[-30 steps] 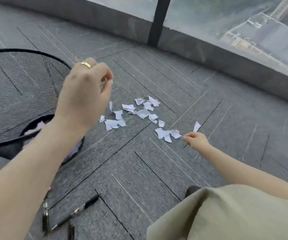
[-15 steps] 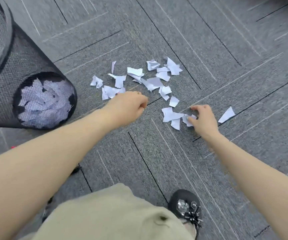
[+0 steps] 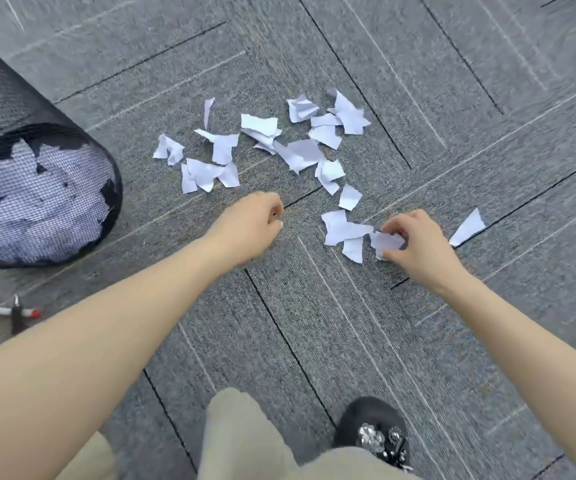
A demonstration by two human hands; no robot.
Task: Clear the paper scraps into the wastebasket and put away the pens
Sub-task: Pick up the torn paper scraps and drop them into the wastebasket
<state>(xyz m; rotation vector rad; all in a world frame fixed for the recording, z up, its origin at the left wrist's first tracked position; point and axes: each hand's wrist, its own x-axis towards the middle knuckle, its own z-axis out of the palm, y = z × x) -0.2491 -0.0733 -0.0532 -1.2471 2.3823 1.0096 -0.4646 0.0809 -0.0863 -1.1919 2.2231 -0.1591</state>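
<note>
Nearest the camera: a black shoe (image 3: 371,424) with a beaded ornament, and pale khaki trouser fabric (image 3: 245,441) along the bottom edge, both larger in view than half a second ago. Floor: grey carpet tiles (image 3: 435,323) with dark seams. Left edge, near: a red-and-white pen (image 3: 1,311) lying flat, crossed by a dark pen (image 3: 16,315); both were hidden by the forearm in the preceding frame and are now exposed. Left hand (image 3: 250,225): fingers curled into a loose fist above the carpet, a ring just visible; whether it holds anything cannot be told; its place has scarcely changed. Right hand (image 3: 414,242): half a second ago it lay over the nearest scraps; now thumb and fingertips pinch one crumpled paper scrap (image 3: 385,242), which is bunched up from the carpet. Just left of it, three flat scraps (image 3: 343,230) touching one another. To the right, one lone triangular scrap (image 3: 468,227), apart. Further off: the main scatter of paper scraps (image 3: 266,143), unmoved on the carpet. Left, far: black mesh wastebasket (image 3: 6,109), white scraps visible through its mesh at the bottom.
</note>
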